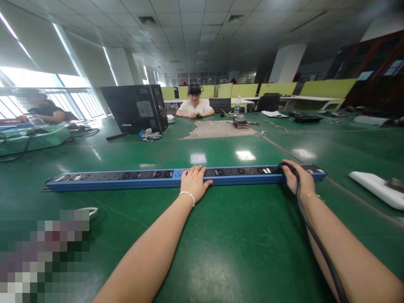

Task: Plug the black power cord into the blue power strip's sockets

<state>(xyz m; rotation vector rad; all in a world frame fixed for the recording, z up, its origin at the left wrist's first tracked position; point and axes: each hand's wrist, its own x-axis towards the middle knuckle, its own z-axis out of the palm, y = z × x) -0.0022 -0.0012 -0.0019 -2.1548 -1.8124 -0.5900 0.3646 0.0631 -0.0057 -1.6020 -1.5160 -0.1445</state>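
A long blue power strip (151,183) with a row of black sockets lies across the green table. My left hand (193,182) grips it near the middle, fingers over the top and thumb along the near side. Close to the strip's right end, my right hand (299,179) is closed around a black plug (281,168) at the sockets. I cannot tell whether the plug sits in a socket, since my fingers hide part of it. Its black cable (304,214) runs down along my right forearm toward the bottom edge.
A black computer case (135,107) stands at the back left, with gloves (150,135) beside it. A green basket (34,141) is far left; a blurred-out object (47,248) lies in front of it. A white object (375,189) lies right. Another person (195,105) sits opposite, one more at left.
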